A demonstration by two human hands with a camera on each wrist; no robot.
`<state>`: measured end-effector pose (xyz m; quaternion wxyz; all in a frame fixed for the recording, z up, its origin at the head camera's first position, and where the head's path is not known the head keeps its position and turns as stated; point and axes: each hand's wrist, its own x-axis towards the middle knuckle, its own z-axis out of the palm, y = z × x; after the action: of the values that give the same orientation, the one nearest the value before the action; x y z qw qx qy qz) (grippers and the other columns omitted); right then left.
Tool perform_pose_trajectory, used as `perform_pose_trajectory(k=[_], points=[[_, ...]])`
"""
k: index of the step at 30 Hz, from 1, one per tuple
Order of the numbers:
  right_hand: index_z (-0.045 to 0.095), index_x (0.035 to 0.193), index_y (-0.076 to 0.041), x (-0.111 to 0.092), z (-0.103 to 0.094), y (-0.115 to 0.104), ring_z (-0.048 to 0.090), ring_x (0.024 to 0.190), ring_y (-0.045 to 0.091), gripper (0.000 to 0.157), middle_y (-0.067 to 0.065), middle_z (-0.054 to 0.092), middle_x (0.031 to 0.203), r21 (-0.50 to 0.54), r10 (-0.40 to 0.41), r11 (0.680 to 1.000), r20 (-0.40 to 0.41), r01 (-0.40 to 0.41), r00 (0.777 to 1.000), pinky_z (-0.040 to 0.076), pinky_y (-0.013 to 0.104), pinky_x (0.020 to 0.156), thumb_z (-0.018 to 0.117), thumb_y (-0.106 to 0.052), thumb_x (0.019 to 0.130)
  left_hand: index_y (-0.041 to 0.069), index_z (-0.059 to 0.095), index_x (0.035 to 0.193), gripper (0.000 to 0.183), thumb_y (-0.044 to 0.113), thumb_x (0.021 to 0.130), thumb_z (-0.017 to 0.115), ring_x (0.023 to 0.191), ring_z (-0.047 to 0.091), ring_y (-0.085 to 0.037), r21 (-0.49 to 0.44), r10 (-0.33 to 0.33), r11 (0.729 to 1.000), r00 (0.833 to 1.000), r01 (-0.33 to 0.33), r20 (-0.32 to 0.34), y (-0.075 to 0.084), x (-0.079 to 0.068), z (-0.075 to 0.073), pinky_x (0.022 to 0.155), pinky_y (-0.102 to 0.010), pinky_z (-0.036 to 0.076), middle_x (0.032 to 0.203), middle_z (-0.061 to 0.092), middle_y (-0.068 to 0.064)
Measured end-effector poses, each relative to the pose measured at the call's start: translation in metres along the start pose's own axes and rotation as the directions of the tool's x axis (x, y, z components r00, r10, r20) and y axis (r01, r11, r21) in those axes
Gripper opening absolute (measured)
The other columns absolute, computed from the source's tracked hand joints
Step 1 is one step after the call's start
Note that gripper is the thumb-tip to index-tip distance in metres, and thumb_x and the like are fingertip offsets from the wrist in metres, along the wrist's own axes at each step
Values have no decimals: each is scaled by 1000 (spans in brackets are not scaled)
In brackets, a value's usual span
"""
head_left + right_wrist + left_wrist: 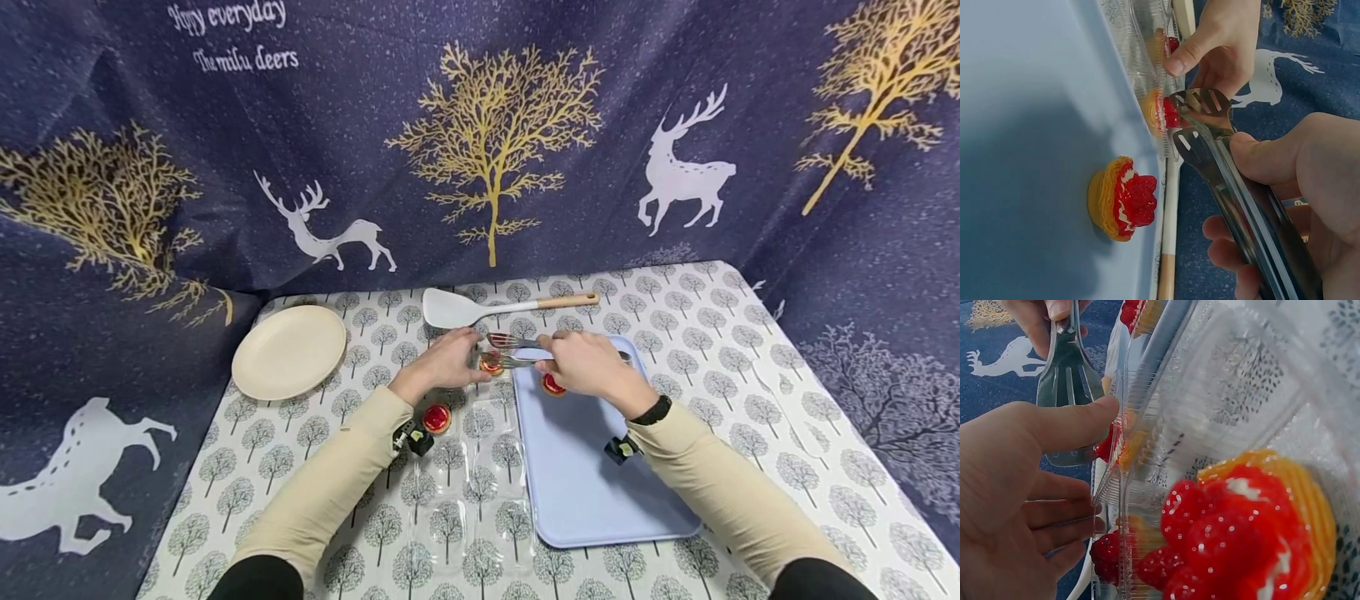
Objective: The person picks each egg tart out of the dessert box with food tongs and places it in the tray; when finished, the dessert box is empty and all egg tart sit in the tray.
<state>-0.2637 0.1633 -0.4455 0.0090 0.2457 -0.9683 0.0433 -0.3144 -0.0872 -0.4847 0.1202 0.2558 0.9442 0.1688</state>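
The right hand [588, 362] grips metal tongs [1260, 219] near a tart [1154, 112]; the left hand [447, 360], fingers loosely extended, is at a clear container [1141, 394].

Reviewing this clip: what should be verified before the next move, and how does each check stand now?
1. Right hand grips the tongs: ok.
2. Tong tips spread apart: ok.
3. Tips touching the nearest boxed tart: cannot tell.
4. Left hand at the clear container's edge: ok.
5. Container held firmly: cannot tell.
6. Room on the blue tray beside its tart: ok.
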Motion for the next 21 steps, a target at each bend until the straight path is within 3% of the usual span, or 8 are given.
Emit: perform_pose_trajectory(k=[11,21], points=[[65,119,-14,7,3,-4,61,65,24,40,4,67,91,-23,5,1000,15,-4,1000,45,32,43,67,-41,90,3,41,146,87,42,78,79,141,36,-32,-18,-12,1000,1000,13,27,0,3,0,119,-49,28,153,38,-16],[66,117,-13,10,2,-9,54,56,18,38,4,65,88,-66,-20,998,33,22,999,42,28,39,68,-39,89,3,44,143,86,43,76,81,137,41,-32,-20,-16,1000,999,16,30,-1,4,0,117,-48,32,150,42,-15]])
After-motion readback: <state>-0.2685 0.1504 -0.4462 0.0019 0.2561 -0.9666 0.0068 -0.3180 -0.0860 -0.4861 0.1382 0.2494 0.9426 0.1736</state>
